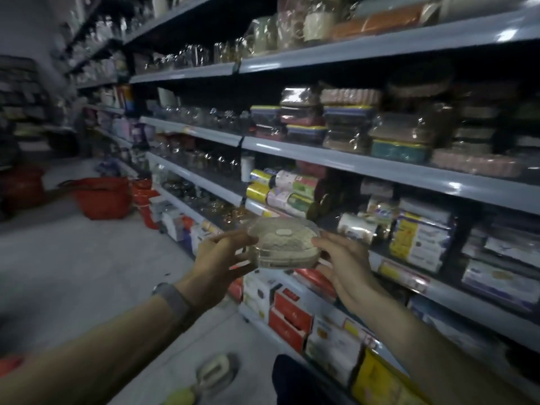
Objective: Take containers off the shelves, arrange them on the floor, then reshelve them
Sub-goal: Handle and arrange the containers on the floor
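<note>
The person held a clear container (283, 244) (round-cornered, lidded, with a pale oval patch on top) between both hands, in front of the grey shelf unit (321, 154). The left hand (222, 257) gripped the container's left edge, thumb along the top rim and fingers curled underneath. The right hand (340, 263) gripped its right edge, thumb on the rim, the other fingers tucked below and mostly hidden. A grey wristband (172, 299) sat below and left of the container. Well below the container, on the floor (73, 258), lay a second container (216, 372), blurred. Far to the container's left stood a red basket (100, 197). Just above and behind it lay wrapped rolls (280, 188); below it, red and white boxes (289, 317).
</note>
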`<state>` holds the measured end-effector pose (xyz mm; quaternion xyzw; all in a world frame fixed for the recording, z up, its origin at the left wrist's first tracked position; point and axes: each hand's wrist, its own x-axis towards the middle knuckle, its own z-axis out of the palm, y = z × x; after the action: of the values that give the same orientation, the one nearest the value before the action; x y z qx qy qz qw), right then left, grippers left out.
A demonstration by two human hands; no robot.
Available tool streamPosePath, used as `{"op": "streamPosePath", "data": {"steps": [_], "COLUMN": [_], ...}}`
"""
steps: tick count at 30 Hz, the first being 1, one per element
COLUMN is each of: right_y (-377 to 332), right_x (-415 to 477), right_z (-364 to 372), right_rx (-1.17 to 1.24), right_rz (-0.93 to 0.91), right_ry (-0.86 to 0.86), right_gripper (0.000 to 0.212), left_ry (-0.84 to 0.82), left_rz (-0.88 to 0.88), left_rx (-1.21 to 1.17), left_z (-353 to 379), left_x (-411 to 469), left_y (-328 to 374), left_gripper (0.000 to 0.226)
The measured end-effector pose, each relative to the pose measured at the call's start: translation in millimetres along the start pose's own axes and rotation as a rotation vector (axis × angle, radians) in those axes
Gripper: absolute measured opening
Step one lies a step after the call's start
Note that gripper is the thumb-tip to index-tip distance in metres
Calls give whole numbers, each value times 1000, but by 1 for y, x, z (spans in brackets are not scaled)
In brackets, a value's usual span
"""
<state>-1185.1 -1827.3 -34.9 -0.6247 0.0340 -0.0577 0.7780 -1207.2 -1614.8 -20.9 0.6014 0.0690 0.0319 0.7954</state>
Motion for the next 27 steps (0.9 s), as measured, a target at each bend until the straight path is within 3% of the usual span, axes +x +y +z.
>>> {"op": "streamPosePath", "data": {"steps": [6,14,22,27], "right_y": [67,148,240,294], "right_x": [10,18,33,44], "right_z": [42,80,103,117], "right_rx": [-23,-113,-224,-247], "right_rz": [84,208,333,435], "right_ry": [-72,-173,-180,-143], "right_gripper": [24,19,20,19], "left_ry": [152,292,388,449], "left_rz": [-109,-191,-285,-413], "left_rx": [12,9,-9,-68], "left_z": [-62,-130,-180,-209], "left_x": [10,24,50,70], "left_y": [-38,-105,-185,-228], "left_gripper": [20,20,24,13]}}
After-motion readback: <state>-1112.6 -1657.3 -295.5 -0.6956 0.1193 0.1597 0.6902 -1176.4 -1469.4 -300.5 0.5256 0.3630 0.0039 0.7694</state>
